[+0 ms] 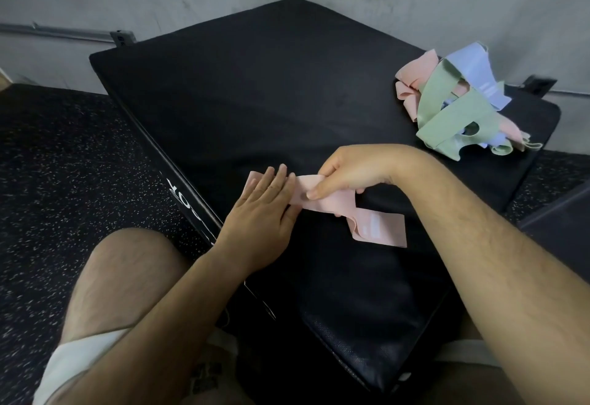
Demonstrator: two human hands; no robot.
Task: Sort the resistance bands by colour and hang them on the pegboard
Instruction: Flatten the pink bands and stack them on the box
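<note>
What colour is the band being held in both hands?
Pale pink band, seen clearest in the head view.

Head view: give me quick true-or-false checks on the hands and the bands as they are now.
1. The right hand pinches the pink band. True.
2. The left hand is curled into a fist. False: its fingers lie straight, pressing the pink band's other end flat.
3. The pile of bands lies at the far right of the black mat, apart from both hands. True.
4. The pile of bands is all green. False: it mixes pink, green and pale blue.
</note>
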